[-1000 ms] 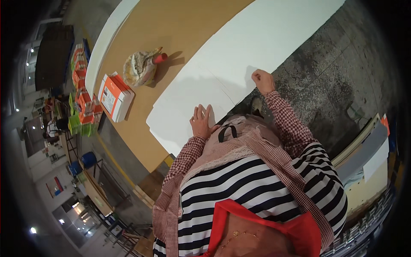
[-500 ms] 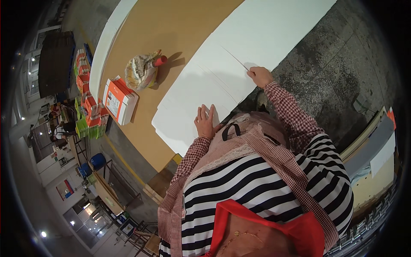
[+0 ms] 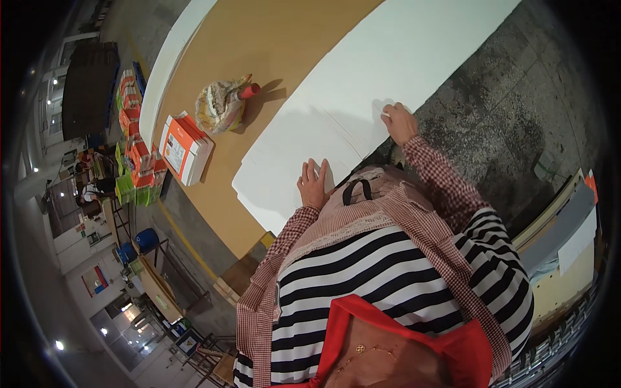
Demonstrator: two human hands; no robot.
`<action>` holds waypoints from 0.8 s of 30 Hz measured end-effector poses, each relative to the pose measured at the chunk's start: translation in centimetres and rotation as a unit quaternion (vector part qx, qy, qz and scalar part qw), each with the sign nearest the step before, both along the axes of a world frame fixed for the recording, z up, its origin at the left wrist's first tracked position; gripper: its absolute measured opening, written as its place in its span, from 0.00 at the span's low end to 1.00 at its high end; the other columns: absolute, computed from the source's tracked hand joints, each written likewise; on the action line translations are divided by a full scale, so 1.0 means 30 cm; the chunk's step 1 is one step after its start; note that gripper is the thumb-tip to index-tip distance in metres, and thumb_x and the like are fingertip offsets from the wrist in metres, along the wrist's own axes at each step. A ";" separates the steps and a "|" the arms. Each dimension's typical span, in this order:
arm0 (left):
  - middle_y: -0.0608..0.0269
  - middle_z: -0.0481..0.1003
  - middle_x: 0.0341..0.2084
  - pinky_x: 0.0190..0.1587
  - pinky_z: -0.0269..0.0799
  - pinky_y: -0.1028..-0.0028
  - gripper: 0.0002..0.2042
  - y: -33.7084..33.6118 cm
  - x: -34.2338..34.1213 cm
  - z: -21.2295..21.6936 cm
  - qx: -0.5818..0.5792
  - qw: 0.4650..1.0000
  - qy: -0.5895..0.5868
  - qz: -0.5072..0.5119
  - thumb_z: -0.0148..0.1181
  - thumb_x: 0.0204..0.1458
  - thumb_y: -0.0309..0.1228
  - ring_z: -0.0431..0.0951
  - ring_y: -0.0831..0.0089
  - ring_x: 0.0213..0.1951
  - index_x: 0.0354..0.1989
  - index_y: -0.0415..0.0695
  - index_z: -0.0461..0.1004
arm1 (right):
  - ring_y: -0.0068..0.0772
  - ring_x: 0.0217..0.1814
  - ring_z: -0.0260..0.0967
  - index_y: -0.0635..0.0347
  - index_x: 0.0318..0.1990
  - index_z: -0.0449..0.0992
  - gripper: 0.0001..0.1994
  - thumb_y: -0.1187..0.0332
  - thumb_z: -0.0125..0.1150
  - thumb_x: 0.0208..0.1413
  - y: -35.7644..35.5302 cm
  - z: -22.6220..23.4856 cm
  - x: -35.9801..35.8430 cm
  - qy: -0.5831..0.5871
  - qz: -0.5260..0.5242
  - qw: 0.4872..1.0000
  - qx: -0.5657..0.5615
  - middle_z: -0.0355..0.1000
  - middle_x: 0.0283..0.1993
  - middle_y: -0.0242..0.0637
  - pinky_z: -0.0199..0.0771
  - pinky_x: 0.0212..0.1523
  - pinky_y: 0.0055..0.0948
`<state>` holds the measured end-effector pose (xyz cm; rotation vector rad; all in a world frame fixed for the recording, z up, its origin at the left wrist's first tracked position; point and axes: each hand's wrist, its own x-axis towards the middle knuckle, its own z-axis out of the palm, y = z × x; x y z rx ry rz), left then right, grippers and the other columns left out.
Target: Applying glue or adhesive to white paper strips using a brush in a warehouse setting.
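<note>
The white sheet stack (image 3: 336,123) lies flat along the near edge of the brown worktable (image 3: 272,45). The left hand (image 3: 314,184) presses flat on it with fingers spread, while the right hand (image 3: 398,123) is closed, pinching the sheet edge. Farther left stand an orange-and-white box (image 3: 184,149) and a wrapped bundle (image 3: 220,107).

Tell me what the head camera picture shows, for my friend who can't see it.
A person in a striped top leans over a big white sheet on a brown table, the left hand flat on it and the right hand at its near edge. Further off on the table sit an orange and white box and a crumpled bag.
</note>
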<state>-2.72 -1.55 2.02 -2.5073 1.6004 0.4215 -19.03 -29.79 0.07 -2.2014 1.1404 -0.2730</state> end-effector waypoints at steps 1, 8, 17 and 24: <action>0.48 0.47 0.65 0.54 0.57 0.49 0.50 0.005 0.002 -0.008 -0.004 1.000 0.000 0.007 0.73 0.33 0.47 0.48 0.51 0.66 0.67 0.61 0.47 | 0.45 0.38 0.70 0.59 0.37 0.75 0.11 0.61 0.58 0.52 0.006 0.014 -0.005 -0.009 -0.044 0.999 0.006 0.72 0.34 0.43 0.70 0.39 0.41; 0.49 0.48 0.65 0.54 0.57 0.49 0.51 0.011 -0.002 -0.008 -0.021 1.000 -0.006 0.019 0.72 0.33 0.48 0.49 0.52 0.65 0.67 0.62 0.46 | 0.46 0.32 0.70 0.63 0.33 0.75 0.13 0.60 0.57 0.53 -0.098 -0.030 0.024 -0.071 -0.018 0.987 0.146 0.72 0.27 0.45 0.69 0.32 0.42; 0.49 0.47 0.65 0.54 0.57 0.48 0.52 0.030 -0.017 0.002 -0.014 1.000 -0.011 0.013 0.72 0.32 0.49 0.48 0.51 0.66 0.67 0.61 0.45 | 0.50 0.34 0.71 0.59 0.30 0.74 0.12 0.59 0.55 0.54 -0.063 -0.041 0.064 0.115 0.039 0.992 -0.019 0.73 0.30 0.46 0.70 0.36 0.44; 0.49 0.46 0.65 0.54 0.57 0.48 0.54 -0.015 0.014 0.028 -0.017 1.000 0.024 0.010 0.72 0.29 0.53 0.48 0.51 0.65 0.67 0.61 0.45 | 0.40 0.34 0.73 0.60 0.35 0.76 0.09 0.65 0.61 0.49 -0.004 -0.003 0.014 -0.055 -0.042 0.994 0.083 0.74 0.28 0.41 0.73 0.35 0.38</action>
